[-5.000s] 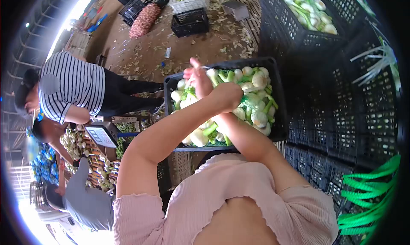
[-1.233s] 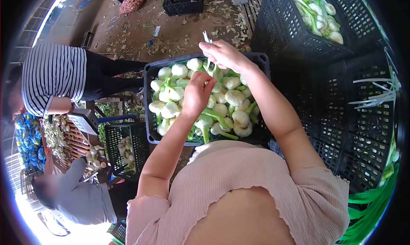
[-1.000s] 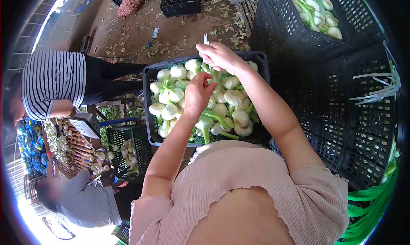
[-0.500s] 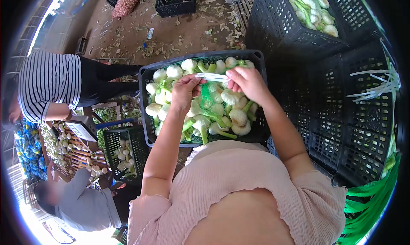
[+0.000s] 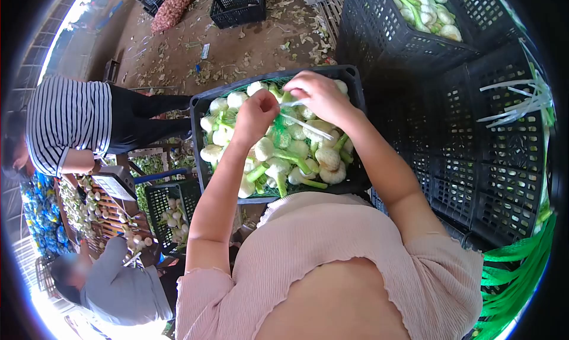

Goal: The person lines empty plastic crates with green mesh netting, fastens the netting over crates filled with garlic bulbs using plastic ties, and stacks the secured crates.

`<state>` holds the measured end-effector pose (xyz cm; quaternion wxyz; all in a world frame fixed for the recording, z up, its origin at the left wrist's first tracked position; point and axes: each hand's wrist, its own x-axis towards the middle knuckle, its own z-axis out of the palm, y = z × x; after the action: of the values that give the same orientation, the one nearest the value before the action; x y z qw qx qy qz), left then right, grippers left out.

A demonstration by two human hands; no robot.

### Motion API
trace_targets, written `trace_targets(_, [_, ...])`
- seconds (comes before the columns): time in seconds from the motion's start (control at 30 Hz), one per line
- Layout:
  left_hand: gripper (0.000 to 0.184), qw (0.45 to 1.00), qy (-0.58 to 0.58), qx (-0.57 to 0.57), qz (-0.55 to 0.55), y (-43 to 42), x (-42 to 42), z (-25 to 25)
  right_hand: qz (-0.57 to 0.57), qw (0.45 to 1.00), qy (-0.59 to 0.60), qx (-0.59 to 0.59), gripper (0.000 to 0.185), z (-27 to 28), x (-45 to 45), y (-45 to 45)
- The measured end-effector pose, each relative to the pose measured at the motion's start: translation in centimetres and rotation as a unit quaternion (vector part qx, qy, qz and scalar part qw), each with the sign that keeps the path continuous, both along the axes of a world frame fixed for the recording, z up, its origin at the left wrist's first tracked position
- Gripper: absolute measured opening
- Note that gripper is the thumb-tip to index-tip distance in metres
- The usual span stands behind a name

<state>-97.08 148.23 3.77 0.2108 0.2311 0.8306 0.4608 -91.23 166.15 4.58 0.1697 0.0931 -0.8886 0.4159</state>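
In front of me a black plastic crate (image 5: 198, 144) holds garlic bulbs (image 5: 329, 158) with green stems, covered by green netting (image 5: 280, 129). Above the gathered netting, my left hand (image 5: 256, 117) is closed in a pinch on a white plastic tie strip (image 5: 317, 130). My right hand (image 5: 320, 97) is bent over the strip just to the right, fingers curled down at it; its fingertips are partly hidden. One loose end of the strip slants down to the right across the bulbs.
At the right stand stacked black crates (image 5: 438, 162), more white strips (image 5: 521, 103) and green net bags (image 5: 515, 269). Two people (image 5: 68, 115) work at the left, near a scale (image 5: 115, 183) and a crate of bulbs (image 5: 172, 215). Peelings litter the floor (image 5: 178, 49).
The strip was stretched level between both hands; now one end hangs loose towards the lower right. My right hand has moved up and left, closer to my left hand.
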Motion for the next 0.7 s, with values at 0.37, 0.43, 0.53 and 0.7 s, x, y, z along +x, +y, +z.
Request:
trace_targets(0.37, [0.009,0.895,0.441,-0.058,-0.024,-0.3,0.7,0.8,0.205,0.934,-0.250,-0.149,0.019,-1.7,-3.5,0.0])
trace_targets(0.43, [0.003,0.929,0.366,0.024,-0.047,-0.6,0.3,1.1,0.221,0.945,-0.212,-0.115,0.020,-2.3,-3.7,0.1])
trace_targets(0.53, [0.005,0.915,0.397,-0.016,-0.067,-1.2,0.3,1.8,0.155,0.985,-0.068,-0.018,0.012,-1.7,-2.8,-0.8])
trace_targets(0.7, [0.006,0.865,0.461,-0.107,-0.165,-3.8,1.6,3.1,0.195,0.948,0.106,0.228,0.016,0.0,-1.2,0.1])
